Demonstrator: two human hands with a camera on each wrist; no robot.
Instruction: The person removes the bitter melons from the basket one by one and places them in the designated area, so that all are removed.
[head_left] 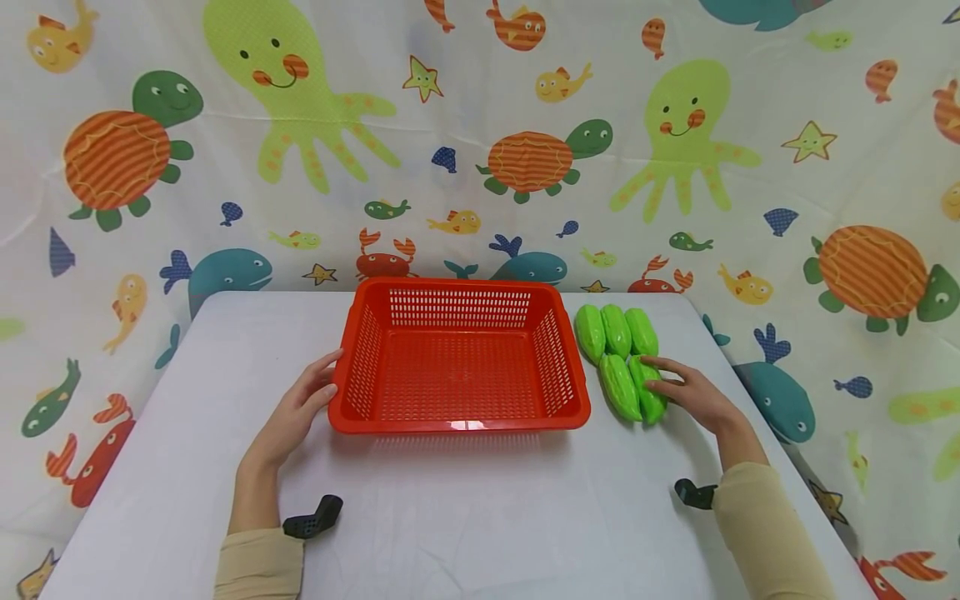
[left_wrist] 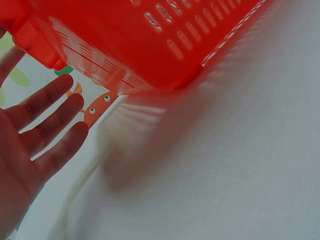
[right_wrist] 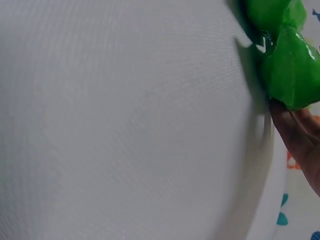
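Observation:
A red plastic basket [head_left: 459, 427] with slotted walls stands on the white table. My left hand [head_left: 303, 404] is at its left rim, fingertips against or very near the edge. In the left wrist view several fingers [left_wrist: 55, 145] are spread and straight beside the basket wall [left_wrist: 150, 50]. To the right of the basket lie several shiny green ribbed pieces, like toy vegetables, in two rows. My right hand [head_left: 697, 396] reaches the nearer right green piece [head_left: 647, 404], thumb and forefinger on its right side. In the right wrist view fairly straight fingers [right_wrist: 295, 132] touch a green piece [right_wrist: 292, 70].
The white table [head_left: 465, 517] extends in front of the basket. Behind it and at the sides hangs a curtain [head_left: 465, 108] printed with sea animals. A black wrist device [head_left: 313, 518] sits by the left cuff, another device [head_left: 694, 494] by the right.

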